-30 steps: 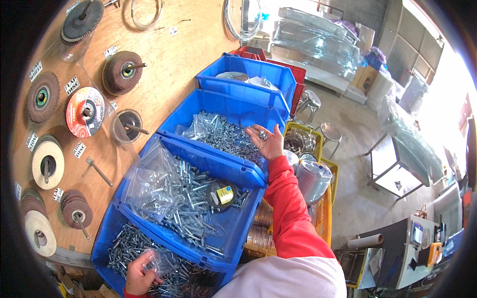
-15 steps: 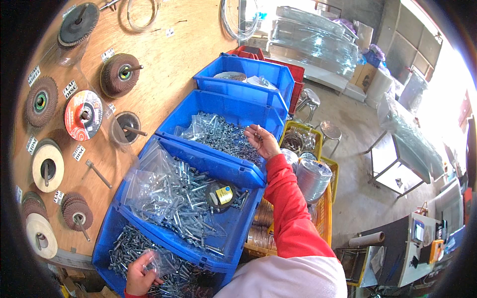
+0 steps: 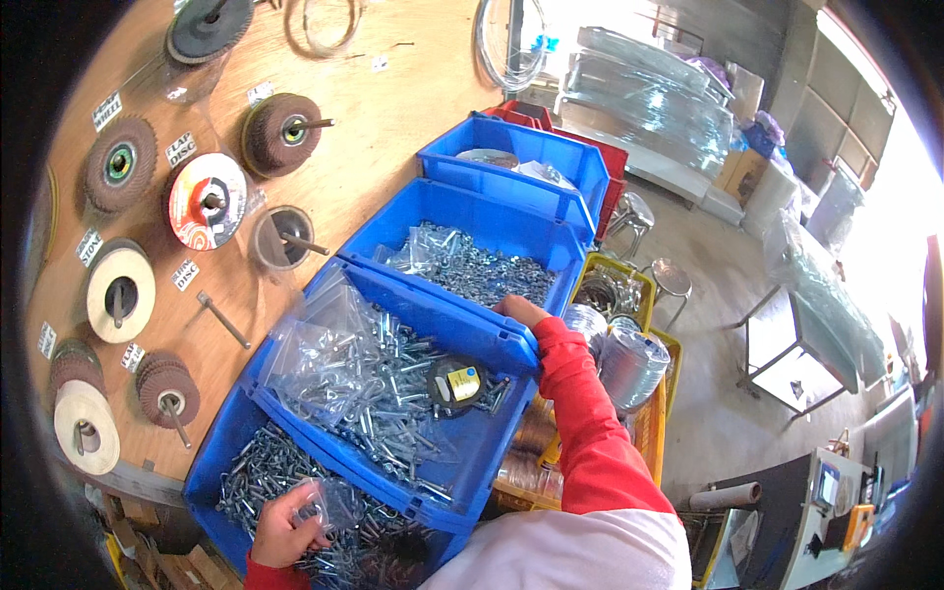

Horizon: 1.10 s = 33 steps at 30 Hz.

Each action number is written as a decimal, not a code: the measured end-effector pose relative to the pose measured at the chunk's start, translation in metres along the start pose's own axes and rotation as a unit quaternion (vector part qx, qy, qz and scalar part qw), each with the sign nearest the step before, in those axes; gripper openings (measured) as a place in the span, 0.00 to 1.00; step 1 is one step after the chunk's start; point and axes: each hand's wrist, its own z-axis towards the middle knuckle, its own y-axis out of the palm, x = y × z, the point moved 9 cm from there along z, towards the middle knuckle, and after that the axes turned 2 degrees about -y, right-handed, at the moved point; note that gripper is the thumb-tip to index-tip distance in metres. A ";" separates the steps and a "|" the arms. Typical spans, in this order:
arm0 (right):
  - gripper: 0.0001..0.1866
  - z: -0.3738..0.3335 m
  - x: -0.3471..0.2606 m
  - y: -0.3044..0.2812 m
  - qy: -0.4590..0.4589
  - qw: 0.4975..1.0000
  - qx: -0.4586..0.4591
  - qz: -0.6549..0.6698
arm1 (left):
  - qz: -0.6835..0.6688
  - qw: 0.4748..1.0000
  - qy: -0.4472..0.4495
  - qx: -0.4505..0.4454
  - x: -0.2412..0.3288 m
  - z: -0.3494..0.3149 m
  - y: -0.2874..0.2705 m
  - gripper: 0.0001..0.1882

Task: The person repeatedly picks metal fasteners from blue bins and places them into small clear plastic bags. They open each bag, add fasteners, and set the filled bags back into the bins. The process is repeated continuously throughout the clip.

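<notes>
My left hand (image 3: 283,527) is closed on a small clear plastic bag (image 3: 336,503). It hovers over the nearest blue bin (image 3: 208,433), which is full of loose bolts (image 3: 258,480). My right hand (image 3: 523,312), in a red sleeve, reaches over the near right edge of another blue bin (image 3: 433,197). Small metal fasteners (image 3: 492,275) fill that bin, with a clear bag (image 3: 429,246) among them. The bin's edge and the hand itself hide the right fingers, so I cannot see whether they hold anything.
Between these bins, a blue bin holds bolts, plastic bags (image 3: 315,364) and a dark round item with a yellow label (image 3: 456,384). Wire spools (image 3: 631,366) and yellow crates (image 3: 669,393) stand right. Abrasive discs (image 3: 206,202) hang on the wooden board (image 3: 393,88) at left.
My right hand has lowered from above the small fasteners to the bin's near right edge, and its fingers have gone out of sight. The left hand still holds the bag. The view has shifted slightly.
</notes>
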 end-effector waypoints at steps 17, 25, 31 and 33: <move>0.06 -0.079 -0.131 -0.079 -0.211 0.717 0.244 0.618 | 0.036 0.998 0.038 0.016 0.023 -0.001 0.012 0.28; 0.06 -0.149 -0.399 0.084 -0.278 0.948 -0.011 0.152 | 0.141 0.975 0.157 0.067 0.041 -0.007 0.017 0.30; 0.07 -0.136 -0.456 0.144 -0.299 0.945 -0.130 0.018 | 0.138 0.978 0.149 0.044 0.044 -0.013 0.019 0.30; 0.07 -0.132 -0.459 0.149 -0.284 0.950 -0.125 0.039 | 0.147 0.974 0.159 0.073 0.043 -0.014 0.014 0.29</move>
